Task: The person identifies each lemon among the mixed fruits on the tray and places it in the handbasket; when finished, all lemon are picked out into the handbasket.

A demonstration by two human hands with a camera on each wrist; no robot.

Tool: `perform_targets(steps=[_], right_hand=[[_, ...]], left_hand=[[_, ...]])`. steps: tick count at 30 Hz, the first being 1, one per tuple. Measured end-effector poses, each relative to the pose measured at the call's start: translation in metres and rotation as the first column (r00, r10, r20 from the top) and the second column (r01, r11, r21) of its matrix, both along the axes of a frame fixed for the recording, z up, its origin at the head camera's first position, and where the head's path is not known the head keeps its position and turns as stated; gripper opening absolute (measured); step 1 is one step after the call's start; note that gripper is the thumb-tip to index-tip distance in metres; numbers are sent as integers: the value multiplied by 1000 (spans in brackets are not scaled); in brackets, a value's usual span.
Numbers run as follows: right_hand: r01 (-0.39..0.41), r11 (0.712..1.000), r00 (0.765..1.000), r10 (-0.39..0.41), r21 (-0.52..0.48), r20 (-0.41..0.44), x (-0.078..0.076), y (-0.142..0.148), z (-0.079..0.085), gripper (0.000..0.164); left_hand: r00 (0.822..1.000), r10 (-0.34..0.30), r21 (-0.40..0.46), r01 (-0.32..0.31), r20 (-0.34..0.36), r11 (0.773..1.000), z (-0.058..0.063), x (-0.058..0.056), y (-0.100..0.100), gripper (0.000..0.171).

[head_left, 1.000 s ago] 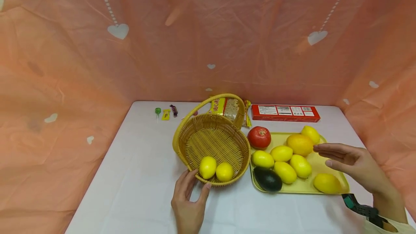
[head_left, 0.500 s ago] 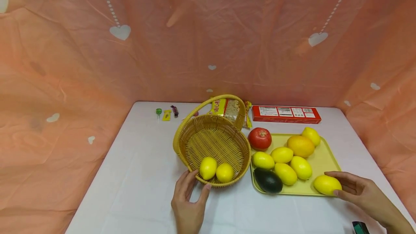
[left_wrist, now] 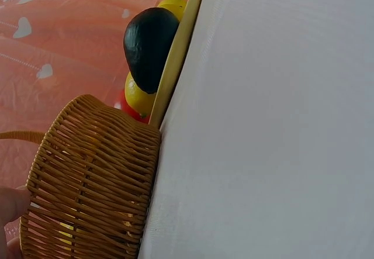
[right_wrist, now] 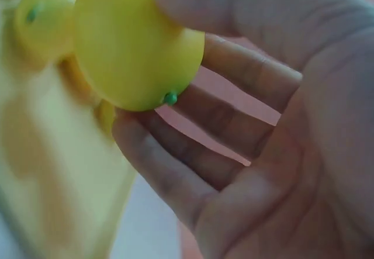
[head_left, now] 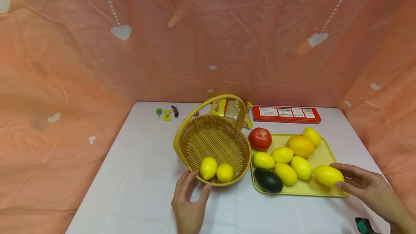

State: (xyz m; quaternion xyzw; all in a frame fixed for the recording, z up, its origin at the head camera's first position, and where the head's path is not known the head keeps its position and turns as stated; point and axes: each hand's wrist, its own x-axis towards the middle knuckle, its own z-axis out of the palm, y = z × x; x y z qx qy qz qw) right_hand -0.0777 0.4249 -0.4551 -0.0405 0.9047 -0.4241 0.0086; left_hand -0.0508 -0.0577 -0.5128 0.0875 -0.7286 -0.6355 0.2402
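Observation:
My right hand [head_left: 370, 187] pinches a lemon [head_left: 328, 175] between thumb and fingers, over the right end of the yellow tray [head_left: 320, 189]. In the right wrist view the lemon [right_wrist: 137, 42] shows a small green tip, with the thumb across its top and fingers beneath. At the near rim of the wicker basket [head_left: 216, 138], my left hand [head_left: 189, 199] grips with fingers on one side and thumb on the other. Two lemons [head_left: 208, 168] lie inside the basket by that rim. The left wrist view has the basket's woven side [left_wrist: 93, 183] beside the fingers.
On the tray sit several more lemons [head_left: 285, 173], an orange-yellow fruit [head_left: 300, 146], a dark avocado [head_left: 268, 180] and a red pomegranate [head_left: 260, 138] at its corner. Behind are a red box [head_left: 286, 114], a food packet [head_left: 231, 109], a lollipop [head_left: 159, 111] and wrapped candies [head_left: 167, 115].
My right hand came down from above the tray to the lemon at its near right corner, took hold of it and raised it slightly. The left hand stays on the basket rim.

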Motion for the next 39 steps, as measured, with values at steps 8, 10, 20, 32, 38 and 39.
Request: perform_targets(steps=[8,10,20,32,38,39], right_hand=[[-244,970,946,237,-2,-222,-32,-45,49,52],[-296,955,927,287,-2,-243,-41,-59,60,55],[-495,865,852,463,-85,-244,-80,-121,78,54],[-578,790,815,552,-202,-175,-96,-164,58,46],[-591,783,806,581,-193,-112,-101,-173,49,43],[-595,780,803,588,-191,-101,-101,-175,48,42]], left_hand=[[1000,-4,-7,4,2,1000,1,0,0,52],[1000,-7,-8,7,6,1000,2,0,0,52],[1000,-6,-16,6,7,1000,2,0,-1,52],[1000,-1,-19,1,-1,1000,1,0,-1,51],[1000,-6,-14,6,3,1000,2,0,-1,50],[1000,-8,-12,8,5,1000,2,0,-1,50]])
